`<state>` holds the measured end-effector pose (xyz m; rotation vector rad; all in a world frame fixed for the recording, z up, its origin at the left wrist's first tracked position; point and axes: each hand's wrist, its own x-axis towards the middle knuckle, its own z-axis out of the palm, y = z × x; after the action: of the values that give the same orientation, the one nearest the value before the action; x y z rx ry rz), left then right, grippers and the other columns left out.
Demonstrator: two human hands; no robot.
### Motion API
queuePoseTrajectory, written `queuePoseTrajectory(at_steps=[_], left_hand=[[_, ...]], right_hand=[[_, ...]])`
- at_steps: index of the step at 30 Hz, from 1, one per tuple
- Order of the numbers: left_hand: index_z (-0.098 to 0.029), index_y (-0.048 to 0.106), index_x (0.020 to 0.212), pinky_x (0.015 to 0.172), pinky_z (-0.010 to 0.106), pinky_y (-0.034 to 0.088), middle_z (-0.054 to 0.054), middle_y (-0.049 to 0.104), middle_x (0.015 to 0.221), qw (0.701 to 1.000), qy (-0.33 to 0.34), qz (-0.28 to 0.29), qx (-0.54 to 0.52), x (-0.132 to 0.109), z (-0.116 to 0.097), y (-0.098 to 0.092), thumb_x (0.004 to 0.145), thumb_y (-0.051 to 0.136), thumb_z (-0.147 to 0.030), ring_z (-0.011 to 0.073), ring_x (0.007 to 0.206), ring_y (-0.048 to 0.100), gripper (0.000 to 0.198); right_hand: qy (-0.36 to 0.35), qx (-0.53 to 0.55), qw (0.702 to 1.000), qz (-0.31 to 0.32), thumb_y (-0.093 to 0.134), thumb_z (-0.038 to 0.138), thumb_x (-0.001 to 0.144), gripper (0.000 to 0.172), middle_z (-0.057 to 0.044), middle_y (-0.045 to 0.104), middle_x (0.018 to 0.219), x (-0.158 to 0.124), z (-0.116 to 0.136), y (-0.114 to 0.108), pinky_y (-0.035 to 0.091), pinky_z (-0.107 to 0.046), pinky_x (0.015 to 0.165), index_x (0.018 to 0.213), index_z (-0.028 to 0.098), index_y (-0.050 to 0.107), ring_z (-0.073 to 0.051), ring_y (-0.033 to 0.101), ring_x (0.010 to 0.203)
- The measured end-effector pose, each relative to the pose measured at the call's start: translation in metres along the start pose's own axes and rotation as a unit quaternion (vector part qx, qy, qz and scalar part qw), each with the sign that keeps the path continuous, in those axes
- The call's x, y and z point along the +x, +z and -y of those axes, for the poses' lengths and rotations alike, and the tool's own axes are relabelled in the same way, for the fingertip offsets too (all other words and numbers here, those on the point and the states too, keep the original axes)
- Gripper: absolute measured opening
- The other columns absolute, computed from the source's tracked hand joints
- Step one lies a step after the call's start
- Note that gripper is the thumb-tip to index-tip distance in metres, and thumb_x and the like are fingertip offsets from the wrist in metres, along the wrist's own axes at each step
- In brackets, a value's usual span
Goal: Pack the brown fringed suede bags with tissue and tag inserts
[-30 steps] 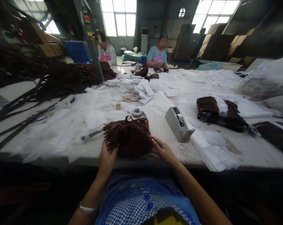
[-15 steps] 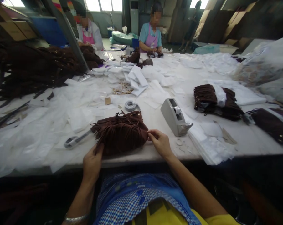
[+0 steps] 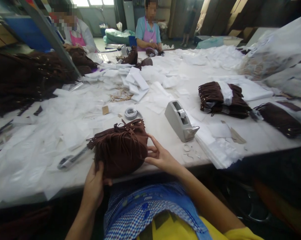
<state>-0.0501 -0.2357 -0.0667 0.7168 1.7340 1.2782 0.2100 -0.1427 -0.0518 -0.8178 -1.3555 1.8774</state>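
A dark brown fringed bag (image 3: 123,150) with gold eyelets lies at the table's front edge. My left hand (image 3: 94,181) grips its lower left corner, the thumb on top and the other fingers partly hidden beneath. On the bag's right side rests my right hand (image 3: 161,156), its fingers spread and the tips touching the brown material. Just behind the bag is a grey coiled strap (image 3: 131,113). A grey tape dispenser (image 3: 180,121) stands to the right of my right hand.
White sheets (image 3: 53,123) cover much of the table's left. Wrapped brown bags (image 3: 222,98) lie at the right, near a stack of white sheets (image 3: 219,150). A slanted metal post (image 3: 52,38) rises at the left. Two people in pink aprons sit across the table.
My right hand has gone from pinching the bag's right edge to spread fingers against its side. The bag looks fuller and rounder at the front. The whole view has shifted slightly.
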Motion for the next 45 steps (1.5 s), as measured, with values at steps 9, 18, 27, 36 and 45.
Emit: queuePoseTrajectory(at_steps=[9, 18, 27, 36, 45], left_hand=[[-0.02, 0.067, 0.11, 0.081, 0.038, 0.057, 0.011, 0.064, 0.111, 0.928, 0.146, -0.067, 0.335, -0.005, -0.018, -0.019, 0.082, 0.057, -0.063, 0.0308, 0.106, 0.061, 0.052], [-0.018, 0.07, 0.096, 0.076, 0.03, 0.055, 0.008, 0.063, 0.103, 0.91, 0.269, -0.126, 0.288, 0.004, -0.025, -0.007, 0.085, 0.06, -0.049, 0.0236, 0.1, 0.06, 0.034], [-0.019, 0.065, 0.099, 0.087, 0.035, 0.055, 0.007, 0.062, 0.106, 0.942, 0.224, -0.053, 0.246, 0.001, 0.011, -0.023, 0.082, 0.065, -0.052, 0.0237, 0.101, 0.061, 0.038], [-0.025, 0.048, 0.14, 0.116, 0.05, 0.03, 0.011, 0.054, 0.138, 0.809, 0.435, -0.096, 0.385, -0.013, -0.067, 0.004, 0.075, 0.075, -0.056, 0.0351, 0.132, 0.045, 0.076], [-0.021, 0.061, 0.115, 0.097, 0.038, 0.046, 0.008, 0.066, 0.111, 0.822, 0.431, -0.077, 0.364, 0.022, -0.028, 0.014, 0.085, 0.068, -0.043, 0.0266, 0.106, 0.06, 0.037]], right_hand=[[-0.076, -0.028, 0.993, -0.085, 0.076, 0.03, 0.079, 0.076, -0.003, 0.065, 0.105, 0.003, -0.007, 0.016, 0.055, -0.035, 0.092, 0.145, 0.03, 0.039, -0.018, 0.067, 0.096], [-0.129, -0.166, 0.961, -0.179, 0.068, 0.027, 0.079, 0.046, 0.007, 0.054, 0.072, 0.012, -0.013, 0.017, 0.049, -0.024, 0.063, 0.12, 0.026, 0.046, -0.014, 0.057, 0.067], [-0.114, -0.383, 0.9, -0.174, 0.063, 0.022, 0.079, 0.018, 0.003, 0.055, 0.071, 0.009, -0.022, -0.003, 0.044, -0.027, 0.063, 0.097, 0.024, 0.063, -0.015, 0.053, 0.064], [-0.212, -0.455, 0.85, -0.157, 0.062, 0.014, 0.078, 0.026, -0.005, 0.063, 0.097, 0.012, -0.021, -0.006, 0.051, -0.034, 0.08, 0.102, 0.023, 0.059, -0.021, 0.06, 0.087], [-0.294, -0.551, 0.778, -0.068, 0.06, 0.01, 0.079, 0.029, -0.006, 0.063, 0.1, 0.02, -0.003, -0.012, 0.047, -0.035, 0.086, 0.104, 0.024, 0.059, -0.025, 0.056, 0.1]])
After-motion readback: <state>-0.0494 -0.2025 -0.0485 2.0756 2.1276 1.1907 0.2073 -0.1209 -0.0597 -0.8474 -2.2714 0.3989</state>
